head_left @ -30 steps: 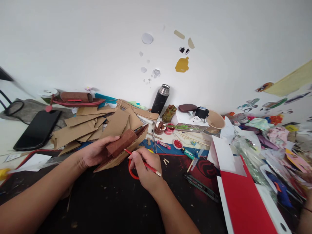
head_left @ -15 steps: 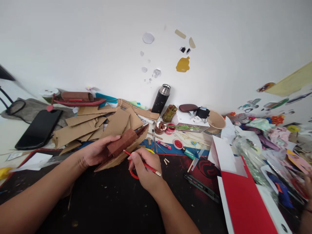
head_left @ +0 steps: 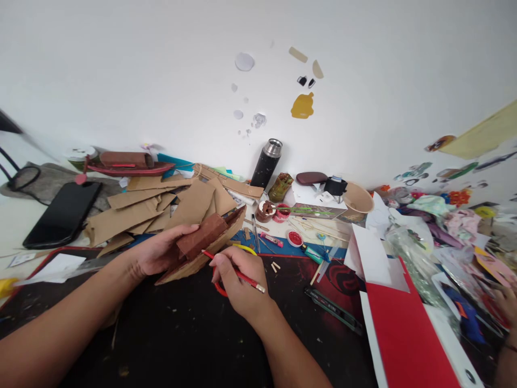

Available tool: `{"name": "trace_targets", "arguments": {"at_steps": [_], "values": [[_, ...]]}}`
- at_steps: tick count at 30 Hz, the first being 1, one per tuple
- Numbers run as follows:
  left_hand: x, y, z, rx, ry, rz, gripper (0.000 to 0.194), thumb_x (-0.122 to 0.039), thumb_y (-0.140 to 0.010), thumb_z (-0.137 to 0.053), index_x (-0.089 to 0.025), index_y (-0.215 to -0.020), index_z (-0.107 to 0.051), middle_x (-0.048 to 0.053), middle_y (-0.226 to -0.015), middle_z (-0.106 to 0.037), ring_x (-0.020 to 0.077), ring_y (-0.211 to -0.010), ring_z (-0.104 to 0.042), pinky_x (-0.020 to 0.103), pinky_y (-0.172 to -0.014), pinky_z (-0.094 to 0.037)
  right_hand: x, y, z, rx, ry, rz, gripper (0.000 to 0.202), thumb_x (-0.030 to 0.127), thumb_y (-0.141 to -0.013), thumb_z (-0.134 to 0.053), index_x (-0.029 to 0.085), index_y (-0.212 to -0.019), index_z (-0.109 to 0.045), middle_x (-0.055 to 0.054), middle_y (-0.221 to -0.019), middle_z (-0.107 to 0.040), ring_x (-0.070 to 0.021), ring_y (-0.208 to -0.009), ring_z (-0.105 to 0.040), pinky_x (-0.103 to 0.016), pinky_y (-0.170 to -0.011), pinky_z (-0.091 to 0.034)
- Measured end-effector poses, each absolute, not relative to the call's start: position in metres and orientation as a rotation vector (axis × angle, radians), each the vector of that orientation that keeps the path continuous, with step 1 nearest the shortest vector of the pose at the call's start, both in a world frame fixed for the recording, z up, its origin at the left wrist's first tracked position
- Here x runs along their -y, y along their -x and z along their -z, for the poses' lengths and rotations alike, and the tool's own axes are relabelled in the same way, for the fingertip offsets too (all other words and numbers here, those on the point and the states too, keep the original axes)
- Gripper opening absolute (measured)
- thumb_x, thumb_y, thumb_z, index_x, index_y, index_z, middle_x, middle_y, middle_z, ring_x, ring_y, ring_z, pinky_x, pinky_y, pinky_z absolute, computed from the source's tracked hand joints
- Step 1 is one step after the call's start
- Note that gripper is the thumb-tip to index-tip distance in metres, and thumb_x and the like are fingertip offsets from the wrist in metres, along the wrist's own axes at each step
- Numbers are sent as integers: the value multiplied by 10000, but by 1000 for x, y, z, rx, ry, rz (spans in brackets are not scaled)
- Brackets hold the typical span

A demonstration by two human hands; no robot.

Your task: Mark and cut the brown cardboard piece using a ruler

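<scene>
My left hand (head_left: 159, 250) is closed around the back of a small cardboard model boat (head_left: 197, 263), tilted with its far end up to the right. Its brown roof (head_left: 202, 236) is painted, while the outer side facing me is bare cardboard. A slim red pencil (head_left: 250, 281) with a pale end is gripped in my right hand (head_left: 238, 275). The pencil's tip meets the boat near the roof's lower edge, though I cannot tell if it touches. Behind my right hand lie red and yellow curved pieces, partly hidden, perhaps scissor handles.
Cardboard scraps (head_left: 133, 213), a finished-looking red boat (head_left: 129, 164) and a phone (head_left: 62, 214) lie left. Behind stand a black flask (head_left: 266, 164) and paint pots (head_left: 265, 211). A cutter (head_left: 333, 311) and red sheet (head_left: 404, 334) lie right. Another person's hand (head_left: 504, 304) shows at the right edge.
The pencil's tip has shifted slightly left along the boat, with my right hand. The whole view has moved a little; my left hand keeps its hold.
</scene>
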State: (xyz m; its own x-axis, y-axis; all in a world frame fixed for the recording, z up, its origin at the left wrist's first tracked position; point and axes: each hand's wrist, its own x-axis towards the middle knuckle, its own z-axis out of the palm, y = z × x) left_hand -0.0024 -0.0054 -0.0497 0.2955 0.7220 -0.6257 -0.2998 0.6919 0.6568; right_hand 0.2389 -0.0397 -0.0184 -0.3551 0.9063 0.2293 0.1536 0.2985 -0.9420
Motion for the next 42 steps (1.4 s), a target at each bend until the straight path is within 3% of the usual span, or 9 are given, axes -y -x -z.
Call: {"name": "trace_targets", "arguments": {"at_steps": [9,17,25,42], "values": [[4,3,49,-1065,-380,-660,567,-574,-739,-936,-178,-1143,-892,134,-1125,-920,378,-1020,-849,397,-894,-639,33,-244,24,1592,1086,-1053,376,481,-1127,-592,250,-896,-777,4,-661,-774,-168,-612,-739,-276,-682,-598],[5,2,47,-1066,-361,-667,545,-557,-709,-957,-181,-1099,-902,114,-1085,-925,330,-913,-840,370,-827,-642,32,-244,26,1529,1094,-1064,397,511,-1134,-586,243,-903,-766,-6,-668,-775,-176,-617,-747,-282,-666,-603],[5,0,46,-1071,-356,-671,528,-549,-715,-941,-185,-1096,-904,118,-1096,-924,355,-964,-848,386,-864,-646,32,-245,25,1539,1097,-1056,418,538,-1134,-587,240,-909,-775,-12,-676,-781,-179,-621,-748,-284,-668,-611],[5,-1,41,-1061,-317,-668,500,-519,-691,-963,-183,-1058,-909,108,-1034,-927,319,-874,-836,365,-790,-647,32,-244,24,1522,1069,-1069,377,484,-1138,-589,239,-904,-754,-4,-662,-768,-172,-611,-744,-273,-656,-590]]}}
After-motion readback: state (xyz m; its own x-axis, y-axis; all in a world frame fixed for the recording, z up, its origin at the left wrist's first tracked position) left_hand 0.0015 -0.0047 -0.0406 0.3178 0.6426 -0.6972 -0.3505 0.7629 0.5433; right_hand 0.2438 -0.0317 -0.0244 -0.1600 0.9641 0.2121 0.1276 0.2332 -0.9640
